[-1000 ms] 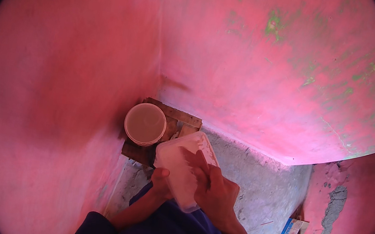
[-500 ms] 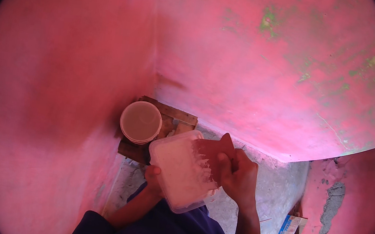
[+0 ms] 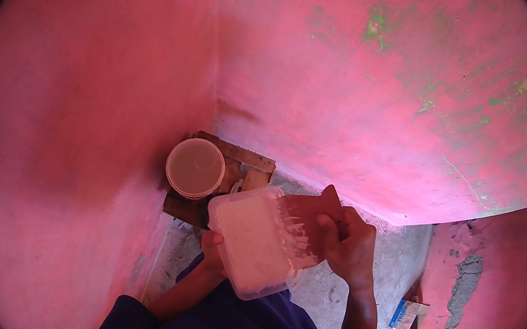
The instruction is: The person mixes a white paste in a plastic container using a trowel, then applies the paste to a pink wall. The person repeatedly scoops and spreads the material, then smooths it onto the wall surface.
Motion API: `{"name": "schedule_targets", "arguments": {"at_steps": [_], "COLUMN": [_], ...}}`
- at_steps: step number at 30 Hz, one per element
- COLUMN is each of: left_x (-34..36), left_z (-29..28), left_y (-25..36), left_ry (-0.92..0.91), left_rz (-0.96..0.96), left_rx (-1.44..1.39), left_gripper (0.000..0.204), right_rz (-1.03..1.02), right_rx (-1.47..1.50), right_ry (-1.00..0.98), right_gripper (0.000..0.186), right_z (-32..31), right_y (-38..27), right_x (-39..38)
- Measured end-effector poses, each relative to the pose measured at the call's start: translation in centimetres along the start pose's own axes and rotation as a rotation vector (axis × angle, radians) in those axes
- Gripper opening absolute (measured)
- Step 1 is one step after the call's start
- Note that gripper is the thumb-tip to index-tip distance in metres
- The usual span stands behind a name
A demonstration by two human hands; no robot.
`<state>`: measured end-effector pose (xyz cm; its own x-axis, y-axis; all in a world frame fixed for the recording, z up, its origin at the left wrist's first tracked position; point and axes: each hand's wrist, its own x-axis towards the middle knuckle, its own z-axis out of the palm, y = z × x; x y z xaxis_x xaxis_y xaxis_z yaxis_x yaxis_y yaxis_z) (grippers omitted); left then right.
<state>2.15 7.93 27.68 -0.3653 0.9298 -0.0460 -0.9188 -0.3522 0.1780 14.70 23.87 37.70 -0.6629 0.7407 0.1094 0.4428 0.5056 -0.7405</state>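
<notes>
My left hand [image 3: 215,255] grips the left edge of a squarish, shallow plastic lid or tray [image 3: 244,244], thumb on top. Pale putty-like paste [image 3: 252,229] covers most of its face, with a ragged, streaked edge on the right. In my right hand [image 3: 353,244] is a flat putty spreader [image 3: 310,211], held by its right side with the thumb on its face. The spreader lies tilted at the tray's right side, its paste-smeared left edge by the streaks. Whether it presses on the tray or is just above it, I cannot tell.
A round bucket [image 3: 192,194] stands on wooden boards [image 3: 250,156] in the corner. Pink walls [image 3: 99,111] rise left and ahead, the far one with green patches. A small blue-and-white box [image 3: 407,315] lies at right, near a grey cement patch [image 3: 464,288]. The floor [image 3: 325,303] is grey.
My right hand and the spreader have moved a little to the right, uncovering more of the streaked paste. The tray stays almost in place in my left hand.
</notes>
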Motion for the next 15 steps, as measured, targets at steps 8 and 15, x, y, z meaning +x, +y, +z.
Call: {"name": "schedule_targets", "arguments": {"at_steps": [8,15], "left_x": [0.3,0.0], "left_z": [0.8,-0.5], "left_y": [0.1,-0.4], "left_ry": [-0.050,-0.005], "left_rz": [-0.015,-0.026], "left_rx": [0.024,-0.006], "left_gripper": [0.102,0.103], "right_rz": [0.012,-0.007], "right_rx": [0.025,-0.037], "right_ry": [-0.048,-0.146], "right_gripper": [0.018,0.021], "right_z": [-0.7,-2.0], "right_y": [0.9,-0.2], "right_x": [0.4,1.6]}}
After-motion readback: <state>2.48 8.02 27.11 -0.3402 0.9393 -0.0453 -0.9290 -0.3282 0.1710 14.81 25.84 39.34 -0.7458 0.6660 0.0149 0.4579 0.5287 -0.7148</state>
